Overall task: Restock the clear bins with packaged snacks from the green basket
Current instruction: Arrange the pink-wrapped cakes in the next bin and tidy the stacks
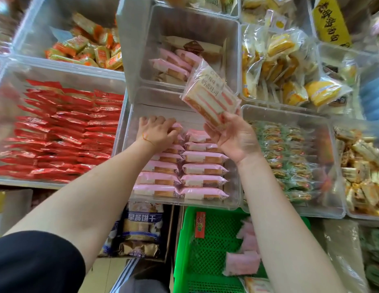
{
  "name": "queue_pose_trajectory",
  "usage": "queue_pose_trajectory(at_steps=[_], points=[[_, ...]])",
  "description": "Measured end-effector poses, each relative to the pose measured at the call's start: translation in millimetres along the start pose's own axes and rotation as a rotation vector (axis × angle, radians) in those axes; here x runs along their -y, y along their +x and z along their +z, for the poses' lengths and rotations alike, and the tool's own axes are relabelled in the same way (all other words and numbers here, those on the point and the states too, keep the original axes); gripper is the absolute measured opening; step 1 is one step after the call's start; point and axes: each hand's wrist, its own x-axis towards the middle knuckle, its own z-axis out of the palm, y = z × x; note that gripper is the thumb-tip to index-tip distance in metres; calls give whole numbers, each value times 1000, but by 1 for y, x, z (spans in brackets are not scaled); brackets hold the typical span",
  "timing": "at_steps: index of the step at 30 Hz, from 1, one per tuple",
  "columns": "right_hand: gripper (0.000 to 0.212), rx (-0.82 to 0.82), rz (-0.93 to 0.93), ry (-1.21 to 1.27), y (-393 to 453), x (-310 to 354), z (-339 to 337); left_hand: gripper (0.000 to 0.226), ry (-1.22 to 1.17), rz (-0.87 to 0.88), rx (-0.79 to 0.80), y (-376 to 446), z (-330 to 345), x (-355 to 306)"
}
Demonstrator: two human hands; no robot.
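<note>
**Restocking status: pink snack bin**

The left hand (156,130) presses down on the pink packets (203,168) at the far end of the front clear bin (129,144), fingers bent over one packet. The right hand (233,136) grasps a sandwich-bread packet (209,96) above that bin. More pink packs (243,263) lie in the green basket (197,250) below.

Both bare forearms reach toward twelve o'clock. The left hand (155,132) lies palm down, its fingers curled over toward one o'clock, a thin orange thread round the wrist. The right hand (234,135) is turned palm up, fingers pinching toward eleven o'clock.
</note>
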Motion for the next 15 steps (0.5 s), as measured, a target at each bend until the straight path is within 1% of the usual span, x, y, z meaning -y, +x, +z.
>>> queue_pose_trajectory(at_steps=[1,3,5,7,8,10,12,15], points=[[51,-19,17,-5,3,0,2,68,3,1,-2,1,2,0],[49,-117,50,-68,8,-1,4,63,5,3,-15,2,4,1],[52,-211,49,-148,11,-1,4,60,4,8,-26,1,5,1],[55,-238,-6,-246,12,2,3,59,-6,15,-34,1,4,1],[54,-247,-57,-342,13,5,4,58,-11,17,-35,0,4,1],[47,-285,-169,-626,14,13,7,55,-15,22,-38,0,3,0],[39,-271,-266,-921,16,20,9,56,-18,23,-41,0,4,0],[27,-225,-299,-1495,25,19,7,61,-20,23,-36,0,4,0]])
